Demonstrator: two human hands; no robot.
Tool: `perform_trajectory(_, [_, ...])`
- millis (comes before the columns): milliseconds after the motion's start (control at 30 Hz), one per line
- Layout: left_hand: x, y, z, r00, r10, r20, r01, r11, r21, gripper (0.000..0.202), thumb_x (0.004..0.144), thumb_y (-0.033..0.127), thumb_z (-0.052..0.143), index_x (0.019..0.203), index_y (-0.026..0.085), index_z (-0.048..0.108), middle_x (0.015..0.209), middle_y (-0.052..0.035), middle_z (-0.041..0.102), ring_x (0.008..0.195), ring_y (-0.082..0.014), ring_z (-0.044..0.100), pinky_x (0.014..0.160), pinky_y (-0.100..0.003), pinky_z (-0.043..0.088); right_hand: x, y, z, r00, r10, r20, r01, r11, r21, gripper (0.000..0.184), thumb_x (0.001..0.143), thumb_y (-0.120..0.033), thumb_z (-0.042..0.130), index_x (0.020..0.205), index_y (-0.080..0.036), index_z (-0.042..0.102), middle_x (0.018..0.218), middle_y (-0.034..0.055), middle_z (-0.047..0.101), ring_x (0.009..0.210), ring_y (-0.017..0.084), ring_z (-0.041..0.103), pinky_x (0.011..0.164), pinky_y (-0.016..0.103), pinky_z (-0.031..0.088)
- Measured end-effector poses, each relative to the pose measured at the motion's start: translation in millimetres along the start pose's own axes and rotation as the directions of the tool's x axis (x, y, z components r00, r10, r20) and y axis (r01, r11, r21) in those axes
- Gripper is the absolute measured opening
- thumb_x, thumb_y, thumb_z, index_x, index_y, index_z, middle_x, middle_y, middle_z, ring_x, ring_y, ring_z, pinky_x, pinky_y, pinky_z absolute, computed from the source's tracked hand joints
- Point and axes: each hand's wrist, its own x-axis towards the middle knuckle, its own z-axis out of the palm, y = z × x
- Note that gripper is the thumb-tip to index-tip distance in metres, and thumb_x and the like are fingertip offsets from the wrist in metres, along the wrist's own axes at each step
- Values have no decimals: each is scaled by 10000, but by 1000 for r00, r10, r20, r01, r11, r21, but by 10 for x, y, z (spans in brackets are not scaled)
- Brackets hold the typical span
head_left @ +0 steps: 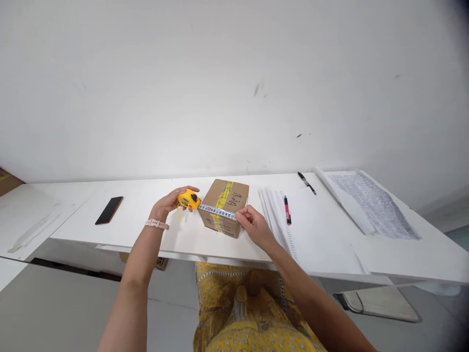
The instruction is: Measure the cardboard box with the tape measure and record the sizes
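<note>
A small cardboard box with yellow tape and black handwriting sits on the white table. My left hand is closed around a yellow tape measure at the box's left side. Its numbered blade is drawn out across the upper front edge of the box. At the box's right corner, the thumb and fingers of my right hand pinch the end of the blade. The blade's very tip is hidden by these fingers.
A phone lies to the left on the table. On the right are a spiral notebook with a red-and-black pen, a black pen and handwritten sheets. A white wall rises behind.
</note>
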Motion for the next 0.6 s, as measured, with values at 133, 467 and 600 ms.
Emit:
perform_trajectory(133, [-197,210,127,997,41,70,-44,998,42,624,713,458,702,1239,132,627,1147,-233,712,727,-271,724,483,-256,471,2,-277,-130,998,-26,50,33,987,-159,261,904,-461,509,784,-228,508,639,-23,528,572,142,446,543,279,315])
perform_trajectory(467, [-1133,-88,1205,988,0,155,14,996,-87,681,548,286,828,1211,187,706,1156,-196,685,970,-360,683,702,-378,587,-198,-852,-411,930,-145,338,280,875,-395,199,931,-347,488,777,-237,551,641,-14,566,567,137,468,556,280,339])
perform_trajectory(600, [-1339,-637,1325,995,80,-51,-94,914,-396,726,559,445,814,1229,195,690,1116,-174,697,815,-305,700,501,-306,559,-179,-602,-394,936,-231,267,308,903,-301,285,928,-489,514,1071,-263,612,978,62,669,884,219,609,761,356,489])
